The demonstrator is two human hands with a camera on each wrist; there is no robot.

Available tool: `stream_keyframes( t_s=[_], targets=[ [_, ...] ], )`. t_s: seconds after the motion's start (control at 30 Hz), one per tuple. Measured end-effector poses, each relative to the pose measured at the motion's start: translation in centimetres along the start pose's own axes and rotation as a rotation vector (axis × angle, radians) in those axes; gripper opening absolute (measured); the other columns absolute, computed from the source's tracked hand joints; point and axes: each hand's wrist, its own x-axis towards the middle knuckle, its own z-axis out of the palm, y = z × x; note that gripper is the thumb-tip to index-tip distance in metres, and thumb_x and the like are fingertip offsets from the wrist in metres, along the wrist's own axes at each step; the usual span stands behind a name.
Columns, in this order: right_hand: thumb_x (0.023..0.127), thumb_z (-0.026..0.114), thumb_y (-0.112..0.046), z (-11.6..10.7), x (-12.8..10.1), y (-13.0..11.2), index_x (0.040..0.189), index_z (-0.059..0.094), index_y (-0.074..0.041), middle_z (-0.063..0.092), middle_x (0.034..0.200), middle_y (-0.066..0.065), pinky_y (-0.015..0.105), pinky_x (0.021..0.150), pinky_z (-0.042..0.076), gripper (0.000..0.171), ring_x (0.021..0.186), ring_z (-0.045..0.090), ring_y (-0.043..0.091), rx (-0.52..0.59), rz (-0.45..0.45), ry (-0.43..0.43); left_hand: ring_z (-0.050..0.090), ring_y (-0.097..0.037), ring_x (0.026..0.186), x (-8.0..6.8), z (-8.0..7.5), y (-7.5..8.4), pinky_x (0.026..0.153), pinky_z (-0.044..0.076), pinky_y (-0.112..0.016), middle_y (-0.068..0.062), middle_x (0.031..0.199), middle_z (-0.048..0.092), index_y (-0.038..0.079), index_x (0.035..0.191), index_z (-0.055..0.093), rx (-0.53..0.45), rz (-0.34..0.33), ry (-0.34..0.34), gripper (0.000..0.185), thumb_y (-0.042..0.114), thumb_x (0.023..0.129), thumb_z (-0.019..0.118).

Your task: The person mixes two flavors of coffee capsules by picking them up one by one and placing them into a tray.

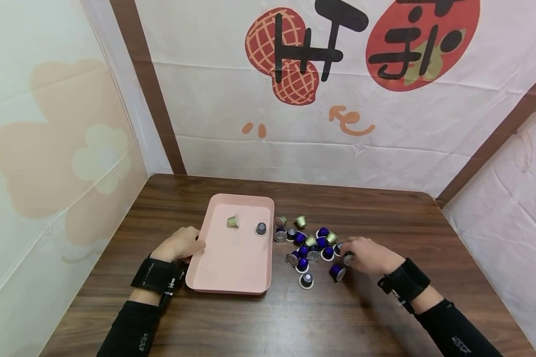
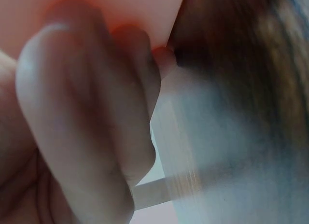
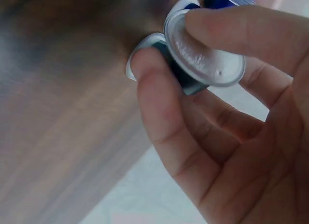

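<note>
At tray (image 1: pixel 232 277) edge, left hand (image 1: pixel 178 244)

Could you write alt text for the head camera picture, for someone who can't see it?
A person's right hand picks at a pile of coffee capsules on a wooden table, while the left hand holds the edge of a pink tray with two capsules inside.

Pink tray (image 1: pixel 232 263), purple and gold capsules (image 1: pixel 312 243), dark wood-grain table (image 1: pixel 384 218)

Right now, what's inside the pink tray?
The pink tray holds two capsules: a gold capsule and a grey capsule. The left hand grips its left rim, covering that edge.
</note>
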Motion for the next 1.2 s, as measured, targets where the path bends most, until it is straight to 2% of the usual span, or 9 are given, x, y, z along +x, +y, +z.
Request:
stream_keyframes(
  t_s=[0.1,0.27,0.6,0.8,1.03,1.2],
  targets=[
    [0.086,0.061,-0.001,-1.1,0.5,-0.7,0.106,0.065,-0.008,0.055,0.097,0.000,0.028,0.064,0.047,0.021,0.081,0.054,0.013,0.006,-0.017,0.025,0.057,-0.017,0.052,-0.1,0.0,0.0,0.048,0.050,-0.030,-0.010,0.071,0.060,-0.002,0.094,0.064,0.000,0.000,0.007,0.020,0.009,0.085,0.050],
    [0.086,0.063,-0.002,-2.3,1.8,-2.3,0.106,0.065,-0.007,0.054,0.095,0.000,0.027,0.065,0.047,0.020,0.080,0.053,0.012,0.014,-0.111,0.060,0.057,-0.017,0.051,-0.1,0.1,0.0,0.048,0.050,-0.030,-0.009,0.070,0.059,-0.002,0.095,0.063,0.009,-0.002,0.003,0.019,0.010,0.086,0.051],
    [0.088,0.061,-0.006,-3.4,6.2,-6.4,0.107,0.065,-0.008,0.056,0.097,0.003,0.026,0.065,0.047,0.019,0.076,0.051,0.010,-0.033,-0.217,0.069,0.056,-0.017,0.050,-0.3,-0.1,0.1,0.047,0.049,-0.029,-0.009,0.069,0.059,-0.002,0.094,0.063,0.017,0.003,0.002,0.019,0.009,0.086,0.050],
    [0.088,0.061,-0.007,-3.8,8.4,-8.7,0.107,0.065,-0.007,0.058,0.100,0.005,0.025,0.068,0.048,0.019,0.081,0.054,0.013,-0.054,-0.247,0.046,0.057,-0.017,0.051,-0.2,-0.1,0.0,0.047,0.050,-0.030,-0.009,0.071,0.060,-0.002,0.096,0.063,0.011,0.003,0.007,0.020,0.009,0.086,0.050],
    [0.087,0.058,-0.005,-3.5,11.0,-11.5,0.110,0.066,-0.010,0.060,0.104,0.004,0.024,0.067,0.046,0.025,0.080,0.053,0.011,-0.053,-0.206,-0.010,0.057,-0.017,0.050,-0.2,-0.2,0.0,0.047,0.049,-0.029,-0.008,0.070,0.059,0.000,0.091,0.062,0.035,-0.002,0.007,0.017,0.011,0.085,0.050],
    [0.090,0.059,-0.009,-2.9,13.1,-13.0,0.106,0.066,-0.008,0.061,0.100,0.004,0.025,0.071,0.047,0.018,0.082,0.055,0.012,-0.074,-0.247,-0.025,0.056,-0.017,0.049,-0.1,-0.2,-0.2,0.046,0.048,-0.029,-0.008,0.068,0.058,0.000,0.090,0.062,0.040,0.001,0.014,0.017,0.011,0.084,0.050]
  ],
)
